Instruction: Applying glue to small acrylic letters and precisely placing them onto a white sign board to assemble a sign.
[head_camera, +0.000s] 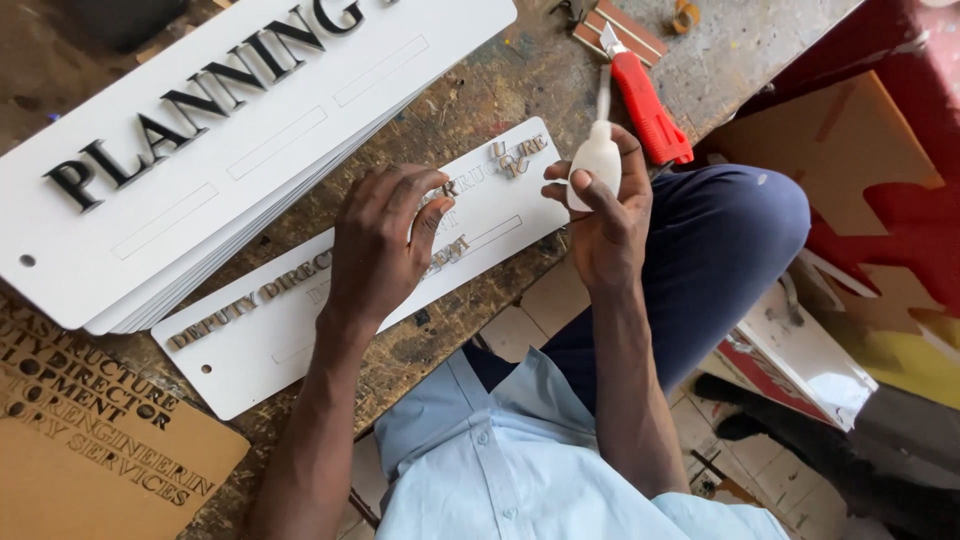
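The white sign plate (500, 205) lies at the near edge of the worktop (470, 90), partly lettered. The left hand (380, 245) presses down on it, fingers curled over the letters. The right hand (605, 205) pinches a small white glue bottle (596, 160) just beside a red-handled knife (648, 105).

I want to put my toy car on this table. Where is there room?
Bare scratched wood shows between the stack of white sign boards and the red-handled knife. It is crowded where the left hand presses the small white sign plate and the right hand holds a white squeeze bottle.
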